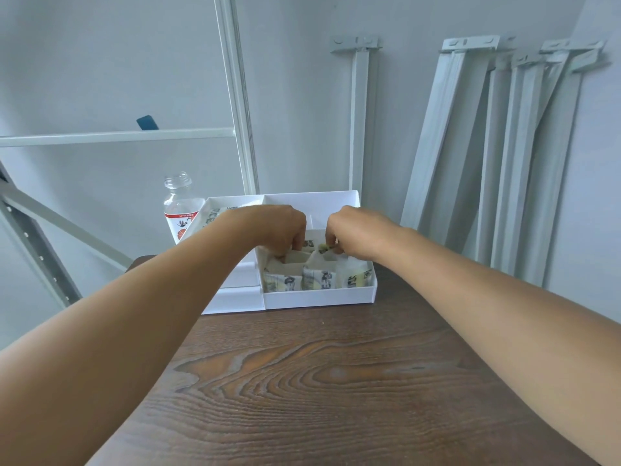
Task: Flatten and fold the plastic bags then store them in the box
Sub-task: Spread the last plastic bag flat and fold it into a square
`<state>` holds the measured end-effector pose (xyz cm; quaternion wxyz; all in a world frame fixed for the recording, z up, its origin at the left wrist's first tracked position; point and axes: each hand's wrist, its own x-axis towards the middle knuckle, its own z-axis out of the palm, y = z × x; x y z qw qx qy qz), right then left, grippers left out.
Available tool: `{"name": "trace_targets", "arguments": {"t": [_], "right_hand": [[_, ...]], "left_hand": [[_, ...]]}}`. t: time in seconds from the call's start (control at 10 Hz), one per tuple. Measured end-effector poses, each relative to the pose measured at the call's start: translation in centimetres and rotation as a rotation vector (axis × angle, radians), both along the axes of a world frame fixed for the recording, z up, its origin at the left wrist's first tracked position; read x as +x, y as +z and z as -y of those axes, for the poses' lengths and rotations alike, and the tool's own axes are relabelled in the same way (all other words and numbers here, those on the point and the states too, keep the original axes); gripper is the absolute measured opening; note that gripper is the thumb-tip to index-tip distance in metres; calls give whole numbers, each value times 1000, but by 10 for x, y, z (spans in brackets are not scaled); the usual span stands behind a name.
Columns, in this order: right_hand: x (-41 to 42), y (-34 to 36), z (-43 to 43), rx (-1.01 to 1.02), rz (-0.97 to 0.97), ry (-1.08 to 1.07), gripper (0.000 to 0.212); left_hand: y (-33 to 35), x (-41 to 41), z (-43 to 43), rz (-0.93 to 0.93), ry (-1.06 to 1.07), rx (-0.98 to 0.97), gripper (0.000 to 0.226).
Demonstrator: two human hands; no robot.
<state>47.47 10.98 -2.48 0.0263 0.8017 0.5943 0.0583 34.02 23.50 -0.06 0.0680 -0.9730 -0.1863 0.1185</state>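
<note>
white box point(319, 299), folded bags point(316, 279) inside

A dark brown wood-grain tabletop point(336, 381) carries everything, its near stretch bare beneath both forearms. Directly under the left hand point(279, 230) and the right hand point(356, 232), at the far edge, sits a white box point(319, 299) divided into compartments, with a second white tray point(235, 302) touching its side, just below and outward of the left hand. Beyond the left hand, on its outer side, stands a clear uncapped bottle point(179, 210) with a red-and-white label, just beside the tray's far corner.
</note>
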Motion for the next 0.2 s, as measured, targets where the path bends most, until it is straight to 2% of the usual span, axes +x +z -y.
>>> {"name": "trace_targets", "arguments": {"t": [0.1,0.2], "right_hand": [[3,-2,1,57,-100,-6,30],[5,10,11,126,-170,-33,16]], "left_hand": [[5,-1,-1,62,1,-62,32],[17,-10,3,109,8,-127,35]]}}
